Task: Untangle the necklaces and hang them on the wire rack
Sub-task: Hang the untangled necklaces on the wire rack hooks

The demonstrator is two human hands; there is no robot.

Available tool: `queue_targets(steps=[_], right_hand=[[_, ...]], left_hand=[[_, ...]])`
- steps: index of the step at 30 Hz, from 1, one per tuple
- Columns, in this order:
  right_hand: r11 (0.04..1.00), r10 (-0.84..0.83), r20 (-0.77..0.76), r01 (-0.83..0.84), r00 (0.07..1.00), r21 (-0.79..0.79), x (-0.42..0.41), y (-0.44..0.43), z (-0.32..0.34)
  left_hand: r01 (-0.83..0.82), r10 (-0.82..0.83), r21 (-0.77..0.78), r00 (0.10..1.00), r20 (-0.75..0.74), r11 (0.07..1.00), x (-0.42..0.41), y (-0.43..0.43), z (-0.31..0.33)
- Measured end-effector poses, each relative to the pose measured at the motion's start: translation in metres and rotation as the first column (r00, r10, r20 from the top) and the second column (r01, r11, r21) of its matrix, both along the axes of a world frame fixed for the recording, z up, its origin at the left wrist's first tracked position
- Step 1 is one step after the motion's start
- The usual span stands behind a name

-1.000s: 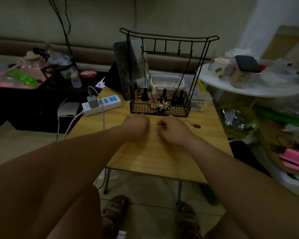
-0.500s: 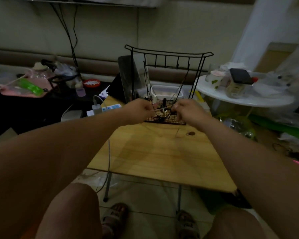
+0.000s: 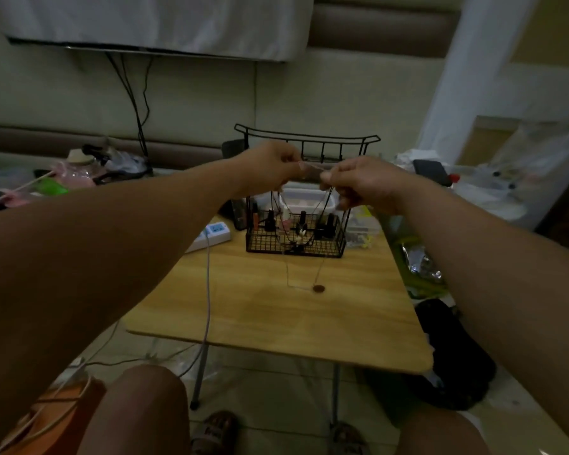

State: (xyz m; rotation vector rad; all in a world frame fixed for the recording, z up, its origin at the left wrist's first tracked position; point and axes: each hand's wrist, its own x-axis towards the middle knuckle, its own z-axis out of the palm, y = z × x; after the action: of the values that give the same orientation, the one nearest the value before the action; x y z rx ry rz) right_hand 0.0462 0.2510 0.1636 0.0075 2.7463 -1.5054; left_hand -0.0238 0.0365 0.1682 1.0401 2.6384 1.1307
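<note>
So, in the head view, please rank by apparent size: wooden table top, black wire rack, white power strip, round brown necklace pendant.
1. wooden table top
2. black wire rack
3. white power strip, partly hidden
4. round brown necklace pendant

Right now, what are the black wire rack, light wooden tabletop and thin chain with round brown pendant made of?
Black wire rack: likely metal rod, matte black coat; thin rigid grid.
Light wooden tabletop: wood or laminate, satin; grain lines, faint sheen.
Thin chain with round brown pendant: probably fine metal chain; pendant material unclear.
</note>
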Motion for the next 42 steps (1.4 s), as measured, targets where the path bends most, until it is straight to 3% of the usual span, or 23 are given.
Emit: queue_targets(steps=[4, 17, 26, 32, 42], right_hand=[[0.993, -0.104, -0.099, 0.099, 0.99, -0.057, 0.002, 0.008, 0.013], [0.965, -0.26, -0.217, 0.243, 0.941, -0.102, -0.025, 0.018, 0.017], [0.945, -0.324, -0.23, 0.301, 0.917, -0.13, -0.052, 0.028, 0.002], [0.912, -0.405, -0.217, 0.375, 0.888, -0.166, -0.072, 0.042, -0.021], [0.846, -0.511, -0.347, 0.531, 0.786, -0.043, -0.084, 0.046, -0.039]], left_hand=[[-0.061, 0.06, -0.008, 0.998, -0.025, 0.998, -0.008, -0.014, 0.01], [-0.168, 0.166, 0.093, 0.986, 0.031, 0.981, -0.046, -0.03, 0.008], [-0.241, 0.239, 0.19, 0.97, 0.034, 0.952, -0.082, -0.028, -0.001], [-0.299, 0.308, 0.178, 0.951, -0.024, 0.938, -0.104, -0.026, -0.019], [-0.346, 0.371, 0.249, 0.927, -0.057, 0.904, -0.119, -0.018, -0.039]])
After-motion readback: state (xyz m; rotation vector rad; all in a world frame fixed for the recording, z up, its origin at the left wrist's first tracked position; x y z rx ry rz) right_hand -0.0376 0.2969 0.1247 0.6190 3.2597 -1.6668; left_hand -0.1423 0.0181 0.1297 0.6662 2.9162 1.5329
